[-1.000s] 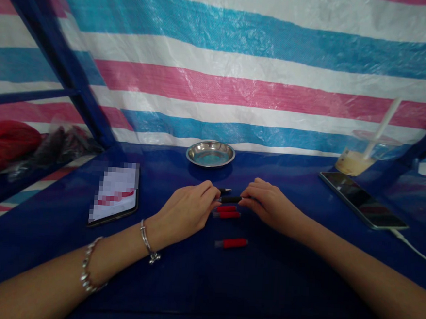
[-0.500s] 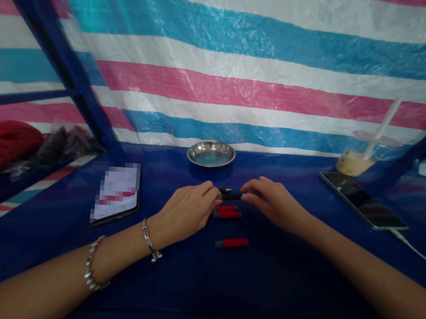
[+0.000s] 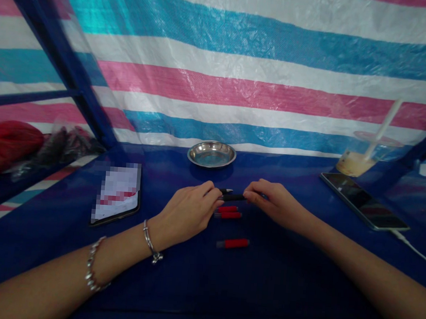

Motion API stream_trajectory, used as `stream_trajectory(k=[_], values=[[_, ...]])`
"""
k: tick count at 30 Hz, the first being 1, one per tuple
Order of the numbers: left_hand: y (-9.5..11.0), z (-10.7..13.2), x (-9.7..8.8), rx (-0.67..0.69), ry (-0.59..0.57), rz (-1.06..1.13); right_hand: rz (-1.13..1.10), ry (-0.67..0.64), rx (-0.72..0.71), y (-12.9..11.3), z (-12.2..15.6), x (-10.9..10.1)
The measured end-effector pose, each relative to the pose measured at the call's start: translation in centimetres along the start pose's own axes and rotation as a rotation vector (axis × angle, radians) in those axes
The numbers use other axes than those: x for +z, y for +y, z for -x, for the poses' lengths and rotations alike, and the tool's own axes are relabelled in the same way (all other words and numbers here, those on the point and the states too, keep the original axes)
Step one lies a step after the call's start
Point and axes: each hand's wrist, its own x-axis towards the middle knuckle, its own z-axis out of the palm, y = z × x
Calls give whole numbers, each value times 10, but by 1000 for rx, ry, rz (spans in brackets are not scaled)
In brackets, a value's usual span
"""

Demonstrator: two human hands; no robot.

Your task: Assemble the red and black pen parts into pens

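Observation:
My left hand has its fingers closed on the left end of a black pen. At the pen's right end, the thumb and index finger of my right hand pinch it. Just behind it lies another black pen with a silver tip pointing right; its left part is hidden by my left hand. In front of the held pen are two short red sticks, one behind the other. Nearer to me is a third red stick with a dark, see-through left end.
A shallow metal dish stands at the back of the blue table. One phone lies at left, another phone with a white cable at right. A tilted drink cup with a straw stands behind it. Blue frame bars rise at left.
The fingers of my right hand have shifted slightly right and down and now pinch the pen's end. My left hand has hardly moved.

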Motion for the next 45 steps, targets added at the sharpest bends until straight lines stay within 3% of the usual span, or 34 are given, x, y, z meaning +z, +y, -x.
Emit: stream_trajectory(k=[5, 16, 25, 31, 38, 41, 45], values=[[0, 0, 0, 2, -6, -2, -52, 23, 13, -1, 1, 0], [1, -1, -1, -12, 6, 27, -582, -14, 132, -4, 0, 5], [-1, -1, -2, -8, -22, -26, -238, 113, 45, 0, 2, 3], [1, -1, -5, -28, 14, 88, -386, 118, 99, -2, 1, 3], [0, 0, -1, -2, -5, 36, -457, 100, 152, 0, 0, 4], [-1, 0, 0, -15, -7, 41, -295, 68, 119, 4, 0, 6], [-2, -1, 0, -31, -19, 53, 94, 75, 10, 11, 0, 5]])
